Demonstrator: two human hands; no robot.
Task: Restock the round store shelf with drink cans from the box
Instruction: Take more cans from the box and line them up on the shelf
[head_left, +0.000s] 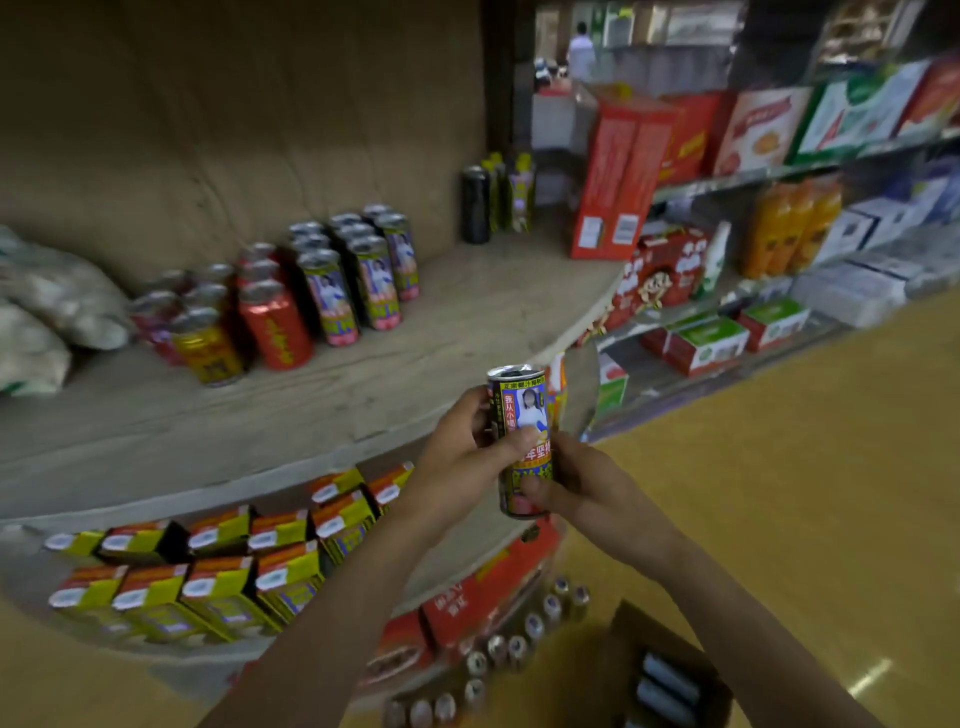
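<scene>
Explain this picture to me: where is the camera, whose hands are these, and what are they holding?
No machine here. A person wears one wide-angle camera on the head, so you look down along both arms. The left hand and the right hand together grip one drink can. Ahead, the round shelf carries matching cans and, beside them, red cans. At the bottom right, a cardboard box holds more cans.

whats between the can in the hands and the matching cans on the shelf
Only bare wooden shelf board lies between the held can and the matching cans, seen in the head view.
</scene>
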